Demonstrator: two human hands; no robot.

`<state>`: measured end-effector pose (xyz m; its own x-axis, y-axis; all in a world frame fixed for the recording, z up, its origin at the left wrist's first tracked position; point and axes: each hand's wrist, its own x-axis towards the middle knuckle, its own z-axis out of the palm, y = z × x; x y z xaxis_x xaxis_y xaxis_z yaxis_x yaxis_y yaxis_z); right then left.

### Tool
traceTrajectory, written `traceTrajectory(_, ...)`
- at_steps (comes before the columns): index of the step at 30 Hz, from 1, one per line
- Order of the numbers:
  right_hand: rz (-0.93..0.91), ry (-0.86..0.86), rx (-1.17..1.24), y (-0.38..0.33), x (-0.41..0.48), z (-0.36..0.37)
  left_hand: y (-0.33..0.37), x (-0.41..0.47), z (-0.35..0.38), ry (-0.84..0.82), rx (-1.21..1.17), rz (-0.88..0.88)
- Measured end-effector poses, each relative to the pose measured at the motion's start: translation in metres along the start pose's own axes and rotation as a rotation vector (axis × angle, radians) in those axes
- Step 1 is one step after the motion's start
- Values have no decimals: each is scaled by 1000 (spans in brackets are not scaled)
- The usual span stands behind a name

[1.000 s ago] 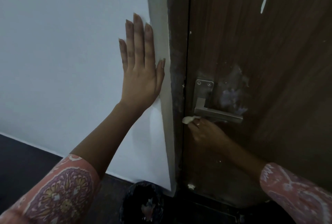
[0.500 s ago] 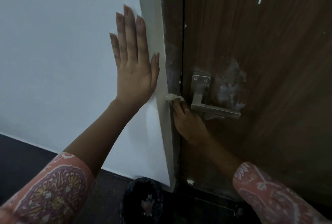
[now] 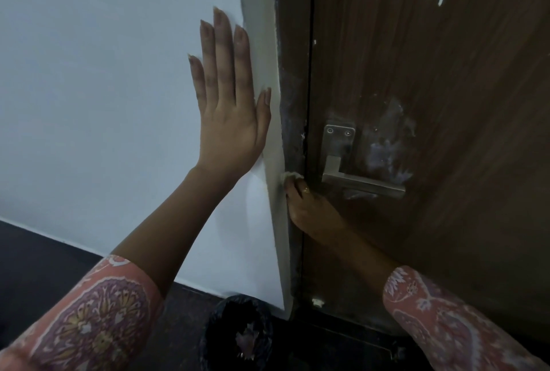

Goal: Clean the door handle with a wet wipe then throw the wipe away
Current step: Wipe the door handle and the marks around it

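A silver lever door handle [image 3: 361, 181] on a rectangular plate sits on the dark brown wooden door [image 3: 446, 73]. My right hand [image 3: 312, 213] is just left of and below the handle, at the door's edge, and holds a small crumpled white wet wipe [image 3: 291, 176] at its fingertips. The wipe is off the handle, against the door frame. My left hand [image 3: 229, 108] is pressed flat on the white wall [image 3: 104, 88], fingers spread, holding nothing.
A black-lined waste bin [image 3: 238, 338] with some scraps inside stands on the dark floor below the wall's corner. Whitish smears mark the door right of the handle. A small white scrap [image 3: 318, 301] lies at the door's foot.
My right hand has moved with the wipe from under the handle to the left, off the handle to the door's edge. My left hand has stayed flat on the wall.
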<state>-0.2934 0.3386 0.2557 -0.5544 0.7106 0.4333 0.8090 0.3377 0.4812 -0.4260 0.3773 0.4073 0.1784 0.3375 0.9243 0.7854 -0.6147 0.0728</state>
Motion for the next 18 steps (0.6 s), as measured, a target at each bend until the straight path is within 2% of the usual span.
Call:
traceTrajectory(6,310,133,226,5,42,-33,-1,0,1,-23,21,34)
traceTrajectory(10,491,302,240,28,69,-69,-1,-2,2,-14,-5,27)
traceTrajectory(12,494,411,242,42,80,-83,-2,-2,3,-22,-5,39)
traceTrajectory(15,396,486,179,47,75,-75,-4,-2,3,-42,10,61)
traceTrajectory(18,288,348,216,37,56,-60,-4,-3,2,-42,19,56)
